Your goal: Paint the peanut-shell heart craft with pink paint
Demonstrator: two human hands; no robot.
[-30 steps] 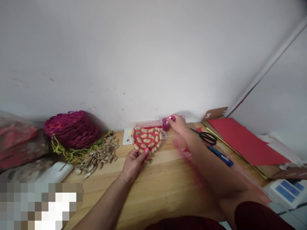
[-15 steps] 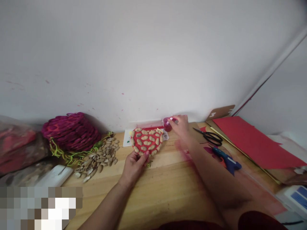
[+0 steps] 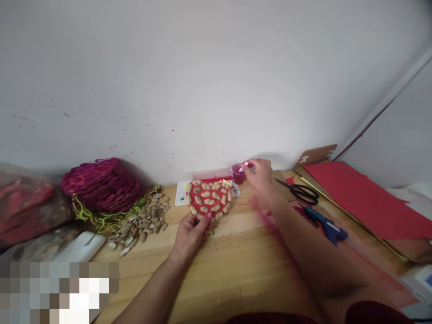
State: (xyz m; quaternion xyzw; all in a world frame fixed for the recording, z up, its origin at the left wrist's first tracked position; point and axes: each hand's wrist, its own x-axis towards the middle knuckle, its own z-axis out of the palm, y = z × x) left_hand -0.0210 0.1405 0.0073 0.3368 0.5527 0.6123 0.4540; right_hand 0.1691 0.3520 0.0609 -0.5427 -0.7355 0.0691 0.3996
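A red heart-shaped piece [image 3: 212,195], covered with rows of peanut shells, is pinched at its lower edge by my left hand [image 3: 189,235], thumb on top. It is held tilted above the table. My right hand [image 3: 261,174] reaches to the small magenta cup [image 3: 239,174] near the wall. Thumb and fingers are closed together at the cup's rim; a small whitish bit shows there, too small to name. On the table behind the heart lie a white printed card [image 3: 181,191] and a thin red stick [image 3: 219,178].
Loose peanut shells [image 3: 145,224] are heaped at the left beside a stack of purple shell-covered pieces [image 3: 103,185] with yellow-green string. On the right are black scissors [image 3: 303,193], a blue glue gun [image 3: 324,222] and red card sheets [image 3: 364,198]. Plastic bags [image 3: 27,207] stand far left.
The view has shifted slightly. My right hand has moved a little up and right at the cup's rim. My left hand still holds the peanut-shell heart.
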